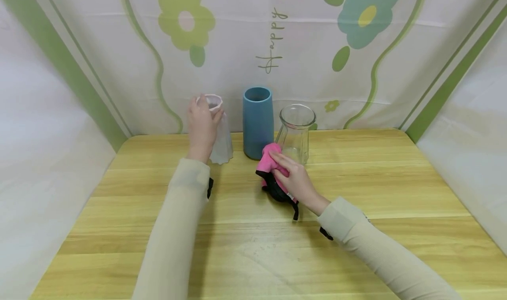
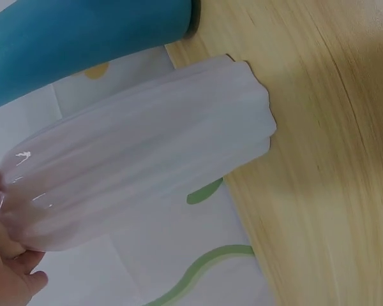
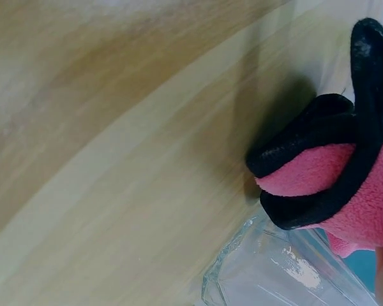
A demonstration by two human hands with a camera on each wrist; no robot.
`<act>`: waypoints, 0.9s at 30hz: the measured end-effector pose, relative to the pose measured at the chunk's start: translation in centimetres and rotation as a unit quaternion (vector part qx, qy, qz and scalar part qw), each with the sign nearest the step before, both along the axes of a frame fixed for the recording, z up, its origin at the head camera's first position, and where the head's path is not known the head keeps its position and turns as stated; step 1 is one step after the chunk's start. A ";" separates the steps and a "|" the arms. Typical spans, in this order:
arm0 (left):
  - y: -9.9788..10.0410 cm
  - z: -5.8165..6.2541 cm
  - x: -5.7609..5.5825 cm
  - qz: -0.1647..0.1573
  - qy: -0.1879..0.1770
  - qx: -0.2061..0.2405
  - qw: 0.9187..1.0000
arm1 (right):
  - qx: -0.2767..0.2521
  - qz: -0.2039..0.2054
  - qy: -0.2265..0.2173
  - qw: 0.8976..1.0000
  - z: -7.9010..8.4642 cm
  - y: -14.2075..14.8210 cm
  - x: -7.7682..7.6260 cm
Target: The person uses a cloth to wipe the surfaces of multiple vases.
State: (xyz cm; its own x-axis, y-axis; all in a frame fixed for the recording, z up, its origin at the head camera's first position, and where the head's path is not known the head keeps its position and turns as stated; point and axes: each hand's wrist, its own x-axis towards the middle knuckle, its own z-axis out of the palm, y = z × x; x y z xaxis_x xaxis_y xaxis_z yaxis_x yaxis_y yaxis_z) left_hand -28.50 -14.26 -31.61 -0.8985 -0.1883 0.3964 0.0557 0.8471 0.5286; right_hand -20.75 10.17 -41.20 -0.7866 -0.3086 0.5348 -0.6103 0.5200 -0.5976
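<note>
My left hand (image 1: 203, 126) grips a pale, fluted vase (image 1: 222, 143) at its rim, with the fingers over the mouth's edge. The left wrist view shows the vase's ribbed side (image 2: 140, 146), its wavy base at the wood, and part of the left hand (image 2: 13, 264). My right hand (image 1: 297, 181) pinches a bunched pink cloth (image 1: 266, 162) with black trim (image 1: 279, 193). This cloth is in front of a clear glass vase (image 1: 302, 139) and overlaps its lower part. In the right wrist view, black-edged folds of the cloth (image 3: 370, 204) hang beside the glass (image 3: 287, 271).
A tall blue vase (image 1: 257, 128) stands upright between the pale vase and the glass one. All are near the back edge of the wooden table (image 1: 245, 256). Behind it hangs a white sheet (image 1: 233, 40) with printed flowers, and white sheets flank both sides.
</note>
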 end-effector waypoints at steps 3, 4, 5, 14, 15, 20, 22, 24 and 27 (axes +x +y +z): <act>-0.1 0.0 0.0 -0.002 0.010 -0.002 1.000 | -0.002 0.001 0.003 1.000 0.0 0.0 0.0; -0.1 0.0 0.0 -0.001 0.011 -0.003 1.000 | -0.002 0.000 0.004 1.000 0.0 0.0 0.0; -0.2 0.0 0.0 0.000 0.010 -0.003 1.000 | -0.002 -0.001 0.005 1.000 0.0 0.0 0.0; -0.3 0.5 0.3 0.001 -0.032 0.006 0.999 | -0.004 -0.009 0.015 1.000 0.3 0.2 -0.1; -0.3 0.5 0.3 0.001 -0.035 0.011 0.999 | -0.004 -0.010 0.017 1.000 0.3 0.2 -0.1; 0.0 0.7 0.5 -0.001 -0.049 0.031 0.998 | -0.007 -0.022 0.021 1.000 0.7 0.6 0.1; 0.3 0.8 0.4 -0.005 -0.038 0.031 0.999 | -0.011 -0.025 0.021 0.999 0.9 0.9 0.1; 0.7 1.0 0.5 -0.012 -0.014 0.020 1.000 | -0.013 -0.025 0.023 0.999 1.0 1.1 0.1; 1.6 1.4 0.4 -0.029 0.044 -0.040 0.998 | -0.013 -0.016 0.037 0.999 1.1 1.3 0.0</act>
